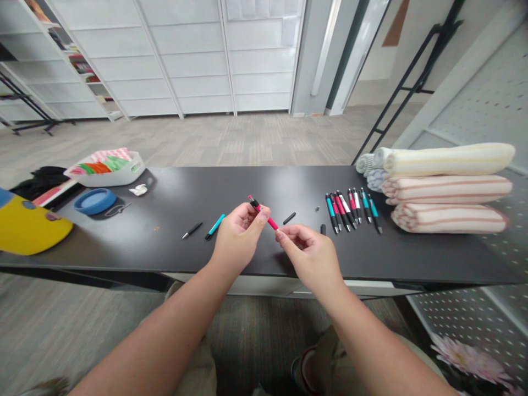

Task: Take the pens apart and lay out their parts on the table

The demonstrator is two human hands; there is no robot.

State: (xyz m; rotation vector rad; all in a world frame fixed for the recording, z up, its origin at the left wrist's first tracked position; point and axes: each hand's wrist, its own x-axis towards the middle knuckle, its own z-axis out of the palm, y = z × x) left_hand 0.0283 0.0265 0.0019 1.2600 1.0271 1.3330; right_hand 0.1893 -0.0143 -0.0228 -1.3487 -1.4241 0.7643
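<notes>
A red pen (272, 223) with a black upper part is held slantwise above the dark table. My left hand (240, 232) is closed around its body, thumb on top. With thumb and forefinger, my right hand (310, 250) pinches the lower end; whether a tip piece sits between those fingers cannot be seen. Just beyond the right hand lie a black pen part (289, 218) and a short black piece (323, 229), partly hidden. A tiny metal-coloured piece (317, 209) rests farther back. Left of my left hand are a turquoise pen part (215, 226) and a black pen part with a silver tip (192, 230).
A row of several assembled pens (352, 210) lies on the right, beside stacked rolled towels (449, 190). On the left are a white basket (113, 173), a blue round object (94, 202), crumpled white paper (138, 190) and a yellow cap (37, 225). The dark table (256, 179) has its front edge near me.
</notes>
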